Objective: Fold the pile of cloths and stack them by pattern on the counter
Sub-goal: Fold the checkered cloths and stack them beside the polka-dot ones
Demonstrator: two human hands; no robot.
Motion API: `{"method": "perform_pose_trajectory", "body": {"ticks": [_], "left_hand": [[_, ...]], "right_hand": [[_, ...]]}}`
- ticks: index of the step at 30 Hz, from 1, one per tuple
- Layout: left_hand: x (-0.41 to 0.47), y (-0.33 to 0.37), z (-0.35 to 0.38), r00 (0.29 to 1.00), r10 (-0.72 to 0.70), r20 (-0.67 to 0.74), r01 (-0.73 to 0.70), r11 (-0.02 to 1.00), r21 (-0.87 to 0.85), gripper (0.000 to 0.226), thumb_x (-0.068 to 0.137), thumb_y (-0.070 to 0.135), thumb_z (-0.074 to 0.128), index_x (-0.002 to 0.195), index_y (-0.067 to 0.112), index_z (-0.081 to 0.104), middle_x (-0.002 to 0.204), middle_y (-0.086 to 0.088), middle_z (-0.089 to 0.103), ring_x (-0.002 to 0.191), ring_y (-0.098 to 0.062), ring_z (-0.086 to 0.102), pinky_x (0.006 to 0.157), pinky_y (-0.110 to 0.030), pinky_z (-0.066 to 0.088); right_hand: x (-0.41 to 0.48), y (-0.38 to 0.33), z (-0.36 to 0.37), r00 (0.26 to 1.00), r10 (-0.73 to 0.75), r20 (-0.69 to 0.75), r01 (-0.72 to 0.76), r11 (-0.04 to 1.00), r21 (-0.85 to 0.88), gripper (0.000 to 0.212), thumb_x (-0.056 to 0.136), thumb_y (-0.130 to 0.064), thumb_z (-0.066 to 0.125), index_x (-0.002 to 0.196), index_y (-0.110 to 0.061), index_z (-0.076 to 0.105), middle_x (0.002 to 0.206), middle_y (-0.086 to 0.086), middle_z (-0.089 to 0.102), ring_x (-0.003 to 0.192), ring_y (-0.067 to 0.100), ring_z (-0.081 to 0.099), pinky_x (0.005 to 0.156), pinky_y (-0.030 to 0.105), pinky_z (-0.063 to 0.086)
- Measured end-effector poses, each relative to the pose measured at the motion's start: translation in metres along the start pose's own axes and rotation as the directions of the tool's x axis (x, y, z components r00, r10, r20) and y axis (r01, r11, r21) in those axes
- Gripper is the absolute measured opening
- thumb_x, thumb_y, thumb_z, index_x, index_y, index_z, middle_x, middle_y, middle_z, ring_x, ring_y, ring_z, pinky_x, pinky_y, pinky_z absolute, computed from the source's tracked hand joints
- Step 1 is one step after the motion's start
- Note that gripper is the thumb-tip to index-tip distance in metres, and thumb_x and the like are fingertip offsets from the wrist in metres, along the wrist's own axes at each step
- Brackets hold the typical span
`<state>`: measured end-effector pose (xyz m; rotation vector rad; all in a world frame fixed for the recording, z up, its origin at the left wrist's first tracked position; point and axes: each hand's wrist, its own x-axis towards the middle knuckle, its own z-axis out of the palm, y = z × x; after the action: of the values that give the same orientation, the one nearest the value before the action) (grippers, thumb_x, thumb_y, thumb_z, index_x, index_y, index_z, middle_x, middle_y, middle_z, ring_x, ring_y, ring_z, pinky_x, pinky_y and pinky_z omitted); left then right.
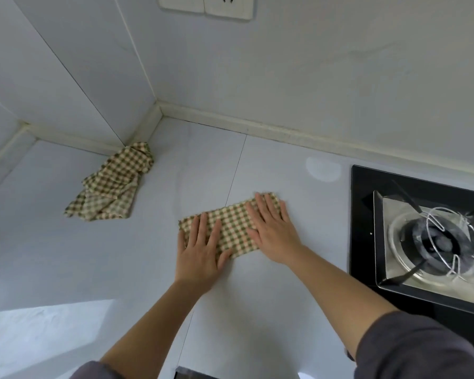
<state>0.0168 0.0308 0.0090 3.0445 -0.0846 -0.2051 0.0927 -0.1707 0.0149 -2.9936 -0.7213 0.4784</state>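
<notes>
A: Entry on the folded cloth (pixel 231 227): look and position?
B: Green-and-cream check with thin reddish lines, folded into a long narrow strip. It lies flat and slanted on the pale counter (pixel 66 255), between the wall corner and the gas hob (pixel 422 242).
A: Hands?
B: The left hand (pixel 200 250) presses the strip's near-left end, the right hand (pixel 271 231) its far-right end. Both are palm down, fingers straight and slightly spread.
A: Other cloths?
B: A crumpled pile (pixel 112 184) in the same check sits in the corner, well apart from the strip.

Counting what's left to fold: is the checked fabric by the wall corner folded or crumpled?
Crumpled. The green-and-cream checked fabric heap lies bunched in uneven, overlapping creases, with no squared edges.
</notes>
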Motion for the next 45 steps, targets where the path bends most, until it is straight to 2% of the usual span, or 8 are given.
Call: {"method": "perform_pose_trajectory", "body": {"ticks": [10,15,18,22,27,32,36,45], "left_hand": [[-0.002,0.0,-0.051,0.888,-0.326,0.324,0.411,0.878,-0.245,0.022,0.089,0.034,0.053,0.099,0.015,0.058,0.088,0.003,0.059,0.083,-0.017,0.056,0.076,-0.028,0.04],[-0.002,0.013,-0.075,0.702,-0.185,0.687,0.693,-0.046,-0.72,0.022,0.089,0.005,0.06,0.109,-0.004,0.057,0.097,-0.016,0.068,0.08,-0.024,0.068,0.065,-0.031,0.059],[-0.007,0.026,-0.091,0.684,-0.035,0.728,0.703,-0.236,-0.671,0.023,0.092,0.011,0.06,0.11,-0.004,0.06,0.087,-0.016,0.071,0.071,-0.023,0.069,0.056,-0.026,0.057],[-0.013,0.01,-0.092,0.701,-0.089,0.707,0.69,-0.162,-0.705,0.029,0.096,0.03,0.045,0.108,0.006,0.056,0.096,-0.017,0.073,0.07,-0.03,0.069,0.061,-0.032,0.054],[-0.024,-0.014,-0.048,0.977,-0.077,0.197,0.176,0.812,-0.557,0.065,0.085,0.023,0.066,0.143,0.021,0.035,0.141,0.002,0.047,0.121,-0.015,0.05,0.1,-0.035,0.045],[-0.005,-0.001,-0.042,0.981,0.175,-0.09,-0.185,0.675,-0.714,0.031,0.078,0.015,0.078,0.106,0.02,0.068,0.123,0.006,0.063,0.119,-0.006,0.054,0.096,-0.013,0.04],[0.018,0.011,-0.051,0.993,0.087,0.073,-0.005,0.674,-0.739,0.028,0.092,0.024,0.061,0.069,0.017,0.047,0.06,-0.002,0.046,0.053,-0.013,0.039,0.052,-0.024,0.031],[0.068,0.043,-0.053,0.982,-0.084,0.168,0.155,0.867,-0.473,0.029,0.1,0.034,0.039,0.093,0.01,0.054,0.075,-0.009,0.059,0.071,-0.027,0.058,0.059,-0.035,0.045]], "right_hand": [[-0.069,-0.025,0.011,0.931,-0.049,-0.362,0.108,0.984,0.143,0.07,0.072,-0.011,0.072,0.137,-0.017,0.046,0.148,0.004,0.044,0.139,0.024,0.036,0.115,0.048,0.012],[-0.086,-0.043,0.017,0.951,-0.034,-0.308,0.138,0.936,0.322,0.092,0.083,-0.022,0.065,0.152,-0.024,0.005,0.16,-0.006,0.011,0.148,0.012,0.005,0.12,0.036,-0.001],[-0.082,-0.055,0.008,0.961,0.111,-0.255,0.086,0.753,0.652,0.067,0.089,-0.027,0.063,0.148,-0.024,0.031,0.148,-0.008,0.039,0.136,0.004,0.033,0.111,0.023,0.03],[-0.082,-0.05,-0.003,0.982,0.162,-0.097,-0.003,0.528,0.849,0.033,0.095,-0.019,0.052,0.126,-0.027,0.062,0.12,-0.008,0.065,0.108,0.007,0.061,0.093,0.023,0.048],[-0.09,-0.042,-0.013,0.989,0.145,0.012,-0.073,0.423,0.903,0.036,0.095,-0.009,0.052,0.127,-0.021,0.063,0.122,-0.013,0.062,0.109,-0.008,0.056,0.094,0.008,0.04],[-0.091,-0.036,-0.014,0.979,0.176,0.106,-0.16,0.329,0.931,0.025,0.096,-0.012,0.052,0.108,-0.024,0.07,0.101,-0.017,0.069,0.093,-0.004,0.062,0.079,0.011,0.045],[-0.077,-0.024,-0.013,0.912,0.371,0.173,-0.267,0.218,0.939,0.035,0.095,-0.032,0.053,0.102,0.0,0.064,0.103,0.021,0.068,0.096,0.037,0.064,0.071,0.036,0.048],[-0.046,-0.012,-0.03,0.756,0.593,0.278,-0.433,0.135,0.891,0.025,0.102,-0.023,0.035,0.094,-0.012,0.056,0.094,0.006,0.063,0.087,0.027,0.065,0.072,0.049,0.059]]}}
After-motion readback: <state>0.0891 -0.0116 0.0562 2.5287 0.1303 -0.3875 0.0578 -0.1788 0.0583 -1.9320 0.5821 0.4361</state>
